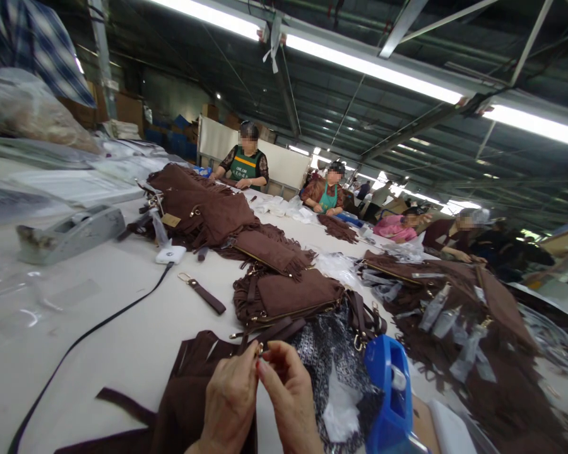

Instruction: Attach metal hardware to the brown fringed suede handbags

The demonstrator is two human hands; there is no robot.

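Pinching a small metal clasp at 6 o'clock, left hand and right hand meet fingertip to fingertip over the brown bag; steady it against the strap.

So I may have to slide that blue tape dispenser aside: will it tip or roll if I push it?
The blue tape dispenser probably slides rather than rolls, since it seems to rest on a flat base. It looks like hollow plastic, so likely light. Standing tall and narrow beside the patterned cloth, it might tip if pushed high up.

Left hand, right hand: fingers pinched together.
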